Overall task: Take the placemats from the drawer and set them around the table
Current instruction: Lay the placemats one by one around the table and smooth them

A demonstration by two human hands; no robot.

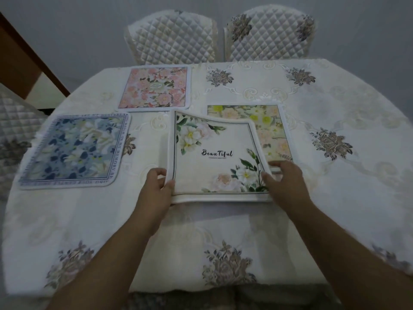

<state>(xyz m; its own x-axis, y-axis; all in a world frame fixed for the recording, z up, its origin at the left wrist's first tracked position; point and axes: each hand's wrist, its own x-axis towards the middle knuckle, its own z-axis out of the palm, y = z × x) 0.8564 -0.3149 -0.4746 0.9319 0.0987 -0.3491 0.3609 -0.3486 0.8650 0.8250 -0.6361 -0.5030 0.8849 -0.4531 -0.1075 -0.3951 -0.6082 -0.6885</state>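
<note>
Between both hands (156, 189) (283, 182), cream placemat's (214, 153) edges.

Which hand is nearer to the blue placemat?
Left. The left hand grips the white placemat's left edge, just right of the blue placemat. The right hand holds the far right edge, farther away.

White floral placemat (214, 153) at table centre: "Beautiful" in black script, with a line of small print beneath it, too fine to read. Blue floral placemat (76, 148) at 9 o'clock of it: border lettering, right edge reads "...IN MY MEMORY..."; remaining border text blurred, not legible.
</note>
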